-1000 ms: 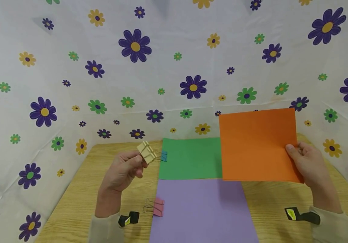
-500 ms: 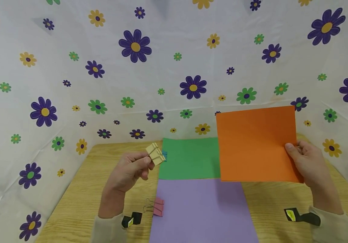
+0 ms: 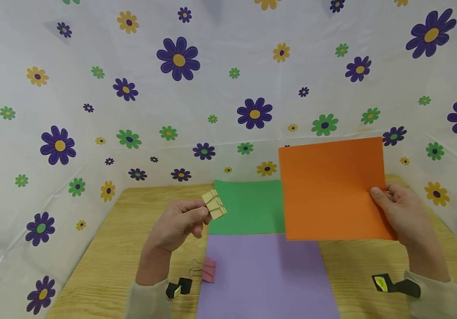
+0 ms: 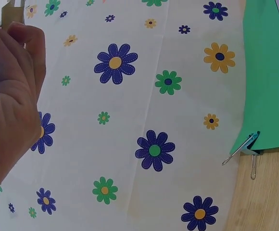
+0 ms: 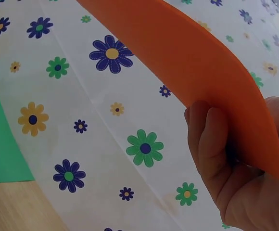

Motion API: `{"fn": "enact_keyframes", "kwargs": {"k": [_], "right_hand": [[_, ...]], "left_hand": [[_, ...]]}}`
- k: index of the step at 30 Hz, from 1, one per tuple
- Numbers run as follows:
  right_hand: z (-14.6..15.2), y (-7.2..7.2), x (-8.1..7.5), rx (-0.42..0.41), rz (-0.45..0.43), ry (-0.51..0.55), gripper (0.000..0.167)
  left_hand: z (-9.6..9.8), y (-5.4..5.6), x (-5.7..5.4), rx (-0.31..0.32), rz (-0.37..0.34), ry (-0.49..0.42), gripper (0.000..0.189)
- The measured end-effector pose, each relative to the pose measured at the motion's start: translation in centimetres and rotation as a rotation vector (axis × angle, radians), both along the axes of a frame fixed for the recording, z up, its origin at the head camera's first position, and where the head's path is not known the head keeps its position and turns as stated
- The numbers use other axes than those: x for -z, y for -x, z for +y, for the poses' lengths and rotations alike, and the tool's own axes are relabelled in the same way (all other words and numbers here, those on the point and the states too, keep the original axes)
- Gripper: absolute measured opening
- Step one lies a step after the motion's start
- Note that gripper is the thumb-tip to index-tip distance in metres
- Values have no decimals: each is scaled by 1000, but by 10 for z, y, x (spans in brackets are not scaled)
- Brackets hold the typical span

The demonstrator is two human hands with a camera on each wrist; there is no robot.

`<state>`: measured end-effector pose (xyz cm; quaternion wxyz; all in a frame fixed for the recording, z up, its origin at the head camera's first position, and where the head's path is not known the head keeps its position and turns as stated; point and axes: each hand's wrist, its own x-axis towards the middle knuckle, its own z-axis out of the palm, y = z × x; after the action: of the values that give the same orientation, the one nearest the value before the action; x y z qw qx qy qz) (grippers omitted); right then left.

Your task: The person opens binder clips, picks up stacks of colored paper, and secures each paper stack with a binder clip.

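My left hand [image 3: 180, 223] pinches a pale yellow binder clip [image 3: 214, 204] between thumb and fingers, raised above the table. In the left wrist view only a bit of that clip [image 4: 13, 13] shows past the curled fingers. At the right, my right hand [image 3: 404, 212] holds up an orange paper [image 3: 332, 190] by its right edge, thumb in front and fingers behind. The right wrist view has the orange sheet [image 5: 192, 57] bowing slightly above the fingers. A gap separates the yellow clip from the orange paper's left edge.
A green paper [image 3: 248, 208] and a purple paper [image 3: 264, 274] lie on the wooden table [image 3: 112, 248]. A pink binder clip [image 3: 209, 270] grips the purple sheet's left edge; a blue clip [image 4: 251, 143] is on the green one. Flowered cloth [image 3: 212, 88] hangs around the table.
My left hand has moved right with the yellow clip, which now overlaps the green paper's left edge in the head view. The orange paper has shifted slightly left, its left side nearer the clip.
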<state>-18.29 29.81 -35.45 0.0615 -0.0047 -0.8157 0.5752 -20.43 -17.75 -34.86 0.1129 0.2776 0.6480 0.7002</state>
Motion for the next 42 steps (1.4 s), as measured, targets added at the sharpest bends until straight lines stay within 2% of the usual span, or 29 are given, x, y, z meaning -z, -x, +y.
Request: {"fn": "enact_keyframes", "kwargs": {"k": [8,15,18,31,42], "right_hand": [[-3,2,3,-36,7,43,54],[-5,3,3,-61,2,154,19],[-6,3,3,-62,-2,173,12],[-14,0,-3,-128,-19,247,11],[-22,-3,-5,-174,-8,250,12]], "left_hand": [[3,0,1,-1,-18,12,25],[5,1,3,9,-30,18,23],[6,2,4,17,-31,20,23],[10,4,6,39,-51,30,23],[14,4,9,17,-57,63,22]]}}
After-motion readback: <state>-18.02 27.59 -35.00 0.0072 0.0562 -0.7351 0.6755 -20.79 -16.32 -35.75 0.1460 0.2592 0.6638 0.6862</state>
